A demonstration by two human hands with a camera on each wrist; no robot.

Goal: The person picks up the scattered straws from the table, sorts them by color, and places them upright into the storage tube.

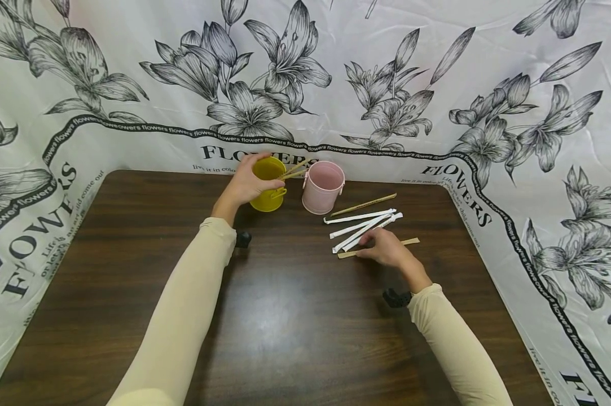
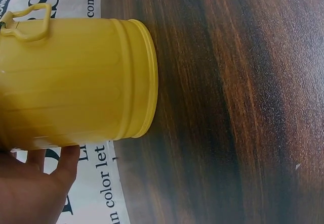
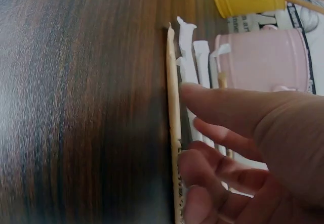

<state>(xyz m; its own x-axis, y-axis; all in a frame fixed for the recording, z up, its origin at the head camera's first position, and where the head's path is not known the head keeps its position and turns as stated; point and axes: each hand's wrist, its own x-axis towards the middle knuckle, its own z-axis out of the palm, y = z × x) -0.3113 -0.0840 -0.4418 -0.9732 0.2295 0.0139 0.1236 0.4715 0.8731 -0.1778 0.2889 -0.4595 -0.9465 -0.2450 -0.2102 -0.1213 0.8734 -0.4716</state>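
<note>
My left hand (image 1: 248, 183) grips a small yellow bucket (image 1: 268, 192) at the back of the table, thumb and fingers spread around its upper part. Two thin tan sticks (image 1: 294, 172) jut out of this bucket to the right. In the left wrist view the yellow bucket (image 2: 81, 82) fills the upper left, with the hand (image 2: 38, 183) below it. My right hand (image 1: 383, 248) hovers with loosely bent fingers over a tan paper-wrapped straw (image 1: 348, 255). Several white paper-wrapped straws (image 1: 358, 228) lie beyond it. The right wrist view shows thumb and fingertips beside the tan straw (image 3: 173, 92); contact is unclear.
A pink bucket (image 1: 323, 189) stands just right of the yellow one. Another tan straw (image 1: 363, 204) lies behind the white straws. The dark wooden table (image 1: 264, 327) meets a white flower-print cloth (image 1: 325, 124) at its back and sides.
</note>
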